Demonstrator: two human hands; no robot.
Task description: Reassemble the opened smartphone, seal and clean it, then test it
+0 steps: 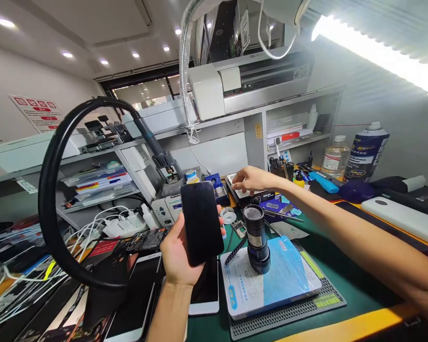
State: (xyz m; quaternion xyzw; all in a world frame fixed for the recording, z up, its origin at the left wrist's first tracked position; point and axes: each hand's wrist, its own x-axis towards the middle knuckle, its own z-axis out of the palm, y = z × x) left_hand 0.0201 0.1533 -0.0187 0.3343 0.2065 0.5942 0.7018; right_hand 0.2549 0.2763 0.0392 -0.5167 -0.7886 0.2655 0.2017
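A black smartphone [202, 223] with a dark screen is held upright in my left hand [181, 259], fingers wrapped round its edges. My right hand [251, 179] is stretched out to the back of the bench, over a shallow tray [231, 179] beside a black box. Its fingers are bent downward and slightly apart, and I see nothing held in them. Between my arms a black flashlight-like cylinder [257, 240] with a wrist cord stands on a blue and white box [288, 280]. That box lies on a grey perforated mat [333, 304].
Several phones and parts [131, 299] cover the left side, under a black curved hose [46, 190]. Behind the held phone stands a white bench device [167, 211]. A spray can [365, 154], clear bottle [335, 154] and white phone-like slab [403, 221] are at right.
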